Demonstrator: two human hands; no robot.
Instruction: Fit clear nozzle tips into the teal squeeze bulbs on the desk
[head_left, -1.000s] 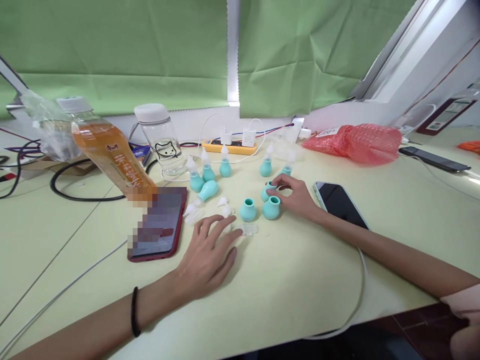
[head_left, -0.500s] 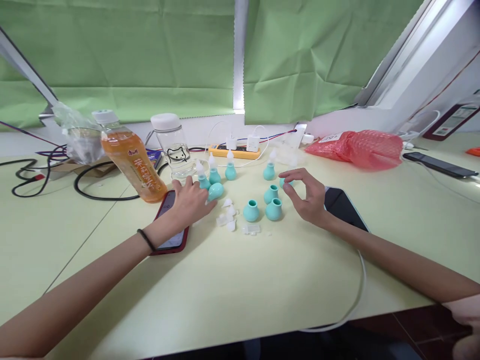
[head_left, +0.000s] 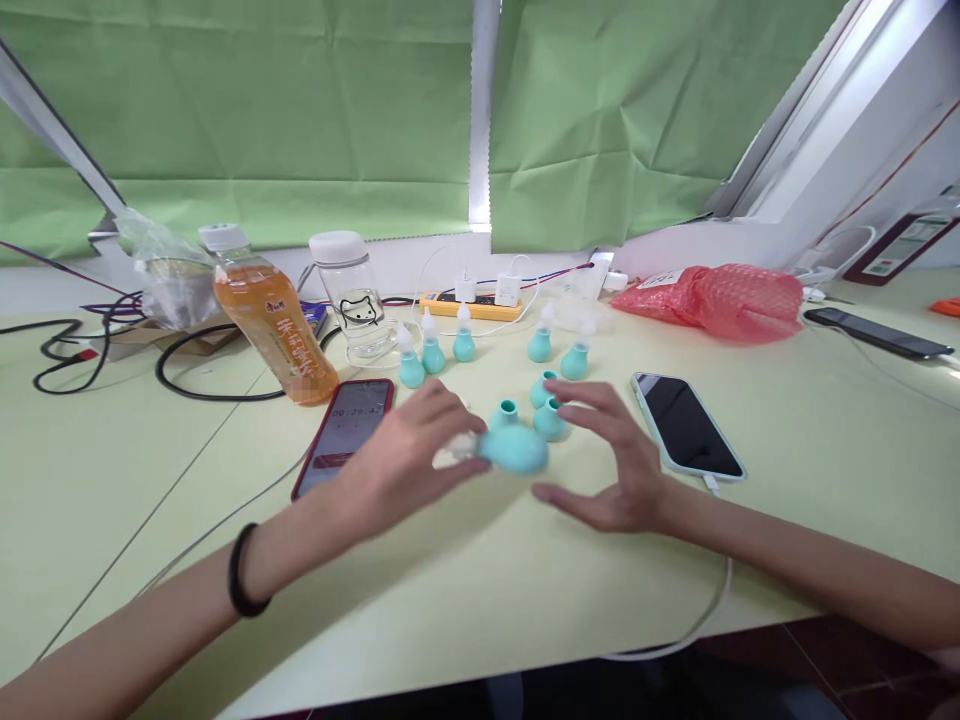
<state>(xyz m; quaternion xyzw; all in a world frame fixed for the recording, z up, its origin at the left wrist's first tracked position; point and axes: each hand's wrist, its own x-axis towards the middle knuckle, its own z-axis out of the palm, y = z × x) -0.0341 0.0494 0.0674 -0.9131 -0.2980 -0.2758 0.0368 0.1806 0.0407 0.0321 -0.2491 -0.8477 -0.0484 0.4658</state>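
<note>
My left hand (head_left: pixel 397 450) pinches a teal bulb syringe (head_left: pixel 521 450) near its neck. It is held sideways above the table, its round end to the right, slightly blurred. The pale part at its other end is mostly covered by my fingers. Just to the right, my right hand (head_left: pixel 626 465) is open, thumb and fingers spread apart, not touching the bulb. Behind it stand open-necked teal bulbs without tips (head_left: pixel 551 424), partly hidden by the held one and my right fingers. Farther back, several upright bulb syringes (head_left: pixel 464 347) carry clear tips.
A phone with a timer (head_left: pixel 360 400) lies beside my left hand, another phone (head_left: pixel 688 425) beyond my right wrist, its cable attached. At the back are an orange drink bottle (head_left: pixel 274 330), a clear cup (head_left: pixel 356 305), a yellow power strip (head_left: pixel 480 310) and red bubble wrap (head_left: pixel 742 300).
My left hand has lifted the teal bulb syringe from the back left and brought it nearer and to the right. My right hand has come nearer, leaving the upright bulb syringe at back right.
</note>
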